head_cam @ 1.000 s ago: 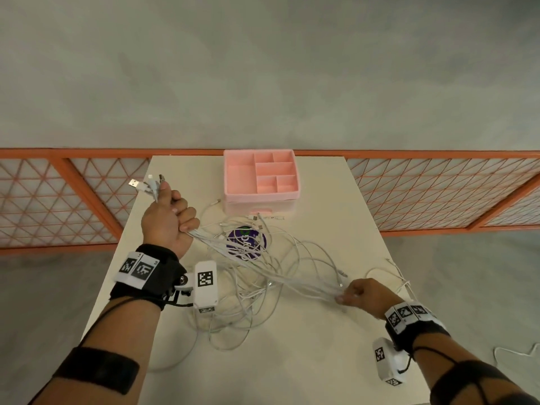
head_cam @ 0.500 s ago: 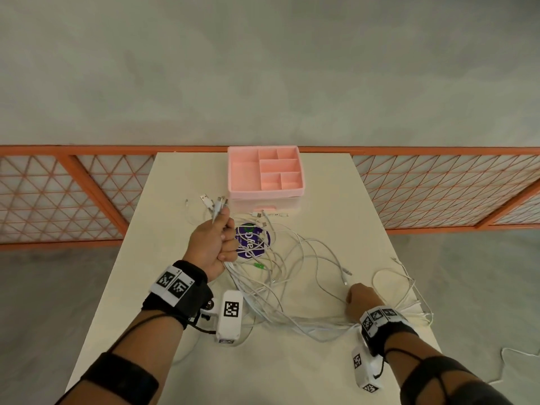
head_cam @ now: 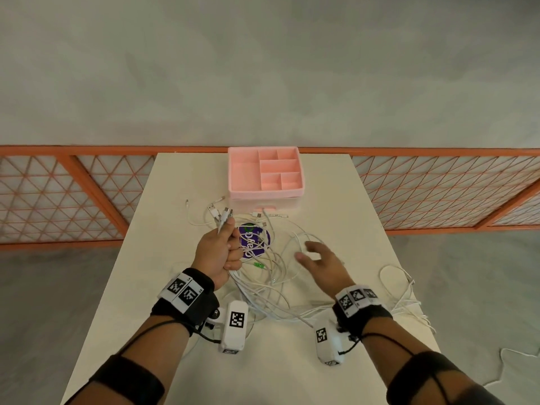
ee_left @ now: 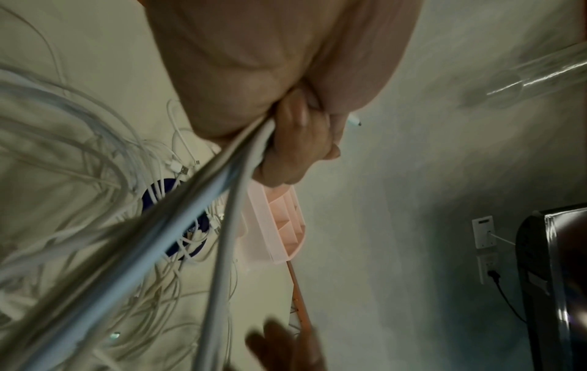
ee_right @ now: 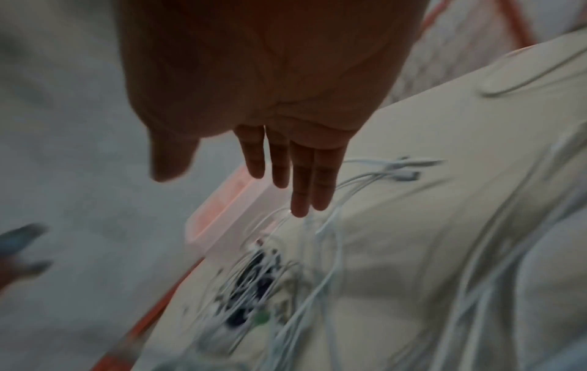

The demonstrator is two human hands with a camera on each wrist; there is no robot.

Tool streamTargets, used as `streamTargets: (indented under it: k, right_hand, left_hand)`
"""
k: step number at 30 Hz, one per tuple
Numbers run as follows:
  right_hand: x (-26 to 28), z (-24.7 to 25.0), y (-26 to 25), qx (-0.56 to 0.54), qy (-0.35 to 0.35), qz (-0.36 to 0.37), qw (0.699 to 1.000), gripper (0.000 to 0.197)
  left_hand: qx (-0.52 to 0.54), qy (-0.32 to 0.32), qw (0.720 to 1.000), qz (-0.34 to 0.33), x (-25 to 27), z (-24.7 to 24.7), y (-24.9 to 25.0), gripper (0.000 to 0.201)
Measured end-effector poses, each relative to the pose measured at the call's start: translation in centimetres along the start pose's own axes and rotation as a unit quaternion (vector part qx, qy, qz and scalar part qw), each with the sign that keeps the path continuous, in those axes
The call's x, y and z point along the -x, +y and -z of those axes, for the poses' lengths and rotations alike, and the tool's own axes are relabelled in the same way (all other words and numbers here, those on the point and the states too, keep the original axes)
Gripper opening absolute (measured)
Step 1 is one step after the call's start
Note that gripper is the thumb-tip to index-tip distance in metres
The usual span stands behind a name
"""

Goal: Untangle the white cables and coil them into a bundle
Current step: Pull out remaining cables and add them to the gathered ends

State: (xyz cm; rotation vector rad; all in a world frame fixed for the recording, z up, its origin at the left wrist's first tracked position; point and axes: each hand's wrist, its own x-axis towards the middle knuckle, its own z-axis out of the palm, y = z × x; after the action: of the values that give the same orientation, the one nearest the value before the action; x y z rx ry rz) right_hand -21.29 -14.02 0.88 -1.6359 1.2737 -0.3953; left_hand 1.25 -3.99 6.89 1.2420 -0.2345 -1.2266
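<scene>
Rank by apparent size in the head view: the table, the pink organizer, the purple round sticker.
1. table
2. pink organizer, though it sits farthest from the camera
3. purple round sticker, partly covered by cables

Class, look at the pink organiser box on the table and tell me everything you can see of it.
The pink organiser box looks like matte plastic, rectangular, with an open top split into several compartments that look empty. It sits upright at the table's far edge, centred. White cable ends lie just before its front; whether they touch it is unclear. Neither hand touches it.
</scene>
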Motion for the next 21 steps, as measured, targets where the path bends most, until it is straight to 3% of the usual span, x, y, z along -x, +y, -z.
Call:
streamTargets:
  k: [4, 6, 8, 10, 16, 19, 21]
  right_hand:
    - [2.9, -4.2, -4.1, 0.017, -0.162, 0.074, 0.984, 0.092]
    - [3.5, -5.9, -4.5, 0.074, -0.231, 0.114, 0.963, 0.075]
    - [4.0, -6.8, -3.9, 0.158, -0.266, 0.136, 0.941, 0.04]
    - [4.1, -6.5, -2.0, 0.205, -0.263, 0.102, 0.937, 0.036]
    - [4.4, -0.5, 7.4, 0.371, -0.161, 0.033, 0.914, 0.035]
    - [4.8, 3.0, 10.8, 0.39, -0.15, -0.005, 0.909, 0.038]
    - [5.3, 4.6, 11.3, 0.344, -0.144, -0.018, 0.927, 0.046]
  left_hand:
    - [0.046, 0.008, 0.999, -0.004, 0.0, -0.4, -1.0, 0.037]
    - [0.068, 0.013, 0.998, -0.009, 0.1, -0.5, -1.3, 0.037]
    - [0.078, 0.024, 0.997, -0.017, 0.2, -0.4, -1.1, 0.038]
    - [0.086, 0.038, 0.995, -0.027, -0.1, 0.1, -0.4, 0.04]
    - [0.126, 0.079, 0.988, -0.048, -1.3, 3.5, 2.0, 0.041]
    - [0.109, 0.084, 0.99, -0.036, -1.4, 3.6, 1.0, 0.041]
    - [0.088, 0.082, 0.992, -0.023, -1.5, 3.3, -0.2, 0.041]
